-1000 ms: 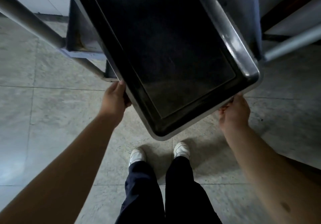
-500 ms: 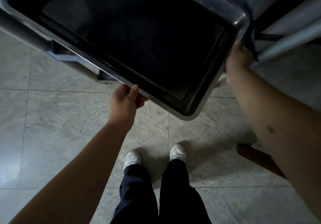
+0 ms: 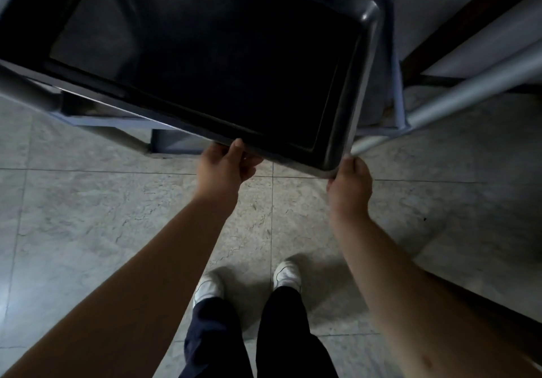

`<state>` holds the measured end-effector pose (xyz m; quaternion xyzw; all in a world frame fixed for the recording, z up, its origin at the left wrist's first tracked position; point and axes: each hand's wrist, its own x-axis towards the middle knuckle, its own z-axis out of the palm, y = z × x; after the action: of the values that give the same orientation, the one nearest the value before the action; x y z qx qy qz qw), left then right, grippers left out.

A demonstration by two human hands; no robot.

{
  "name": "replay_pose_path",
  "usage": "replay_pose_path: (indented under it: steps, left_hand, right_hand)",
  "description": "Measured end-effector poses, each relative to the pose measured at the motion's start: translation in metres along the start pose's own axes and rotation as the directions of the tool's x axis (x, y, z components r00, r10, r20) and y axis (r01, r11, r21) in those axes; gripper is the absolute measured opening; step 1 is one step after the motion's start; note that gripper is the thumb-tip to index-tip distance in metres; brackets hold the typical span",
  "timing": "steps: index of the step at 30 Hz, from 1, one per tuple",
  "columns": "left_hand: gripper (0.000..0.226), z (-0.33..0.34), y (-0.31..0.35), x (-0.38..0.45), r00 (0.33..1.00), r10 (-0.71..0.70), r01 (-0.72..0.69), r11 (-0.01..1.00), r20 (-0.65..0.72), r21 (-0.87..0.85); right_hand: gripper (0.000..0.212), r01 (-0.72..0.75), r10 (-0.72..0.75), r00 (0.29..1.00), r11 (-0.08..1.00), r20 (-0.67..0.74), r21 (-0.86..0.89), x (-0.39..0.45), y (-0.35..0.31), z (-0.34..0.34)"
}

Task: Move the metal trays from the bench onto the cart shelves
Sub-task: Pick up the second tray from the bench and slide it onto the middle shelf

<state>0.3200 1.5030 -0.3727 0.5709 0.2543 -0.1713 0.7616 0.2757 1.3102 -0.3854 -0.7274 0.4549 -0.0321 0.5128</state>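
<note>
Both hands have shifted to the tray's near edge since half a second ago, when the right hand was up at its far right corner, and the tray has swung round to lie more squarely over the cart frame.

Nearest the camera, white shoes (image 3: 247,282) stand on the pale tiled floor (image 3: 88,216). Above them the left hand (image 3: 224,166) grips the near rim, thumb laid on top, fingers curled under. The right hand (image 3: 349,185) holds the near right corner, fingers wrapped round it; whether they reach underneath I cannot tell.

The metal tray (image 3: 205,63) is dark, shallow and empty, carried above the floor with its far part over the cart. It looks stiff and moderately heavy, with a smooth rolled rim that could slip, so two hands spread along one edge or on opposite edges seem the safest hold.

Further off, a grey rail (image 3: 469,90) of the cart runs diagonally just beside the right corner, and another tube (image 3: 23,90) crosses under the left end. Either could catch the rim as the tray slides in.
</note>
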Motion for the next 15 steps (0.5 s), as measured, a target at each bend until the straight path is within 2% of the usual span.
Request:
replay_pose_path:
  steps: [3,6,9,11,13,15]
  left_hand:
    - [0.013,0.035,0.000,0.017,0.999,-0.023,0.019,0.997,-0.042,-0.081]
    - [0.013,0.063,-0.001,0.030,0.998,-0.049,0.041,0.987,-0.046,-0.158]
    - [0.016,0.085,-0.002,0.041,0.993,-0.082,0.070,0.988,-0.083,-0.139]
    - [0.022,0.095,-0.002,0.048,0.989,-0.111,0.102,0.990,-0.095,-0.097]
    - [0.025,0.105,0.000,0.055,0.985,-0.149,0.143,0.987,-0.092,-0.072]
    - [0.027,0.113,0.003,0.060,0.975,-0.190,0.186,0.981,-0.114,-0.050]
  right_hand:
    - [0.030,0.025,-0.025,1.000,0.992,0.002,-0.121,0.052,-0.019,-0.004]
    - [0.033,0.072,-0.084,0.995,0.980,-0.058,-0.185,0.082,-0.037,-0.006]
    - [0.050,-0.043,0.029,0.997,0.981,-0.075,-0.191,0.112,-0.051,-0.009]
    - [0.047,-0.153,0.149,0.988,0.977,-0.038,-0.146,0.124,-0.060,-0.013]
    - [0.039,-0.237,0.237,0.971,0.971,-0.022,0.009,0.134,-0.064,-0.017]
    - [0.033,-0.261,0.263,0.965,0.956,0.006,0.132,0.139,-0.069,-0.020]
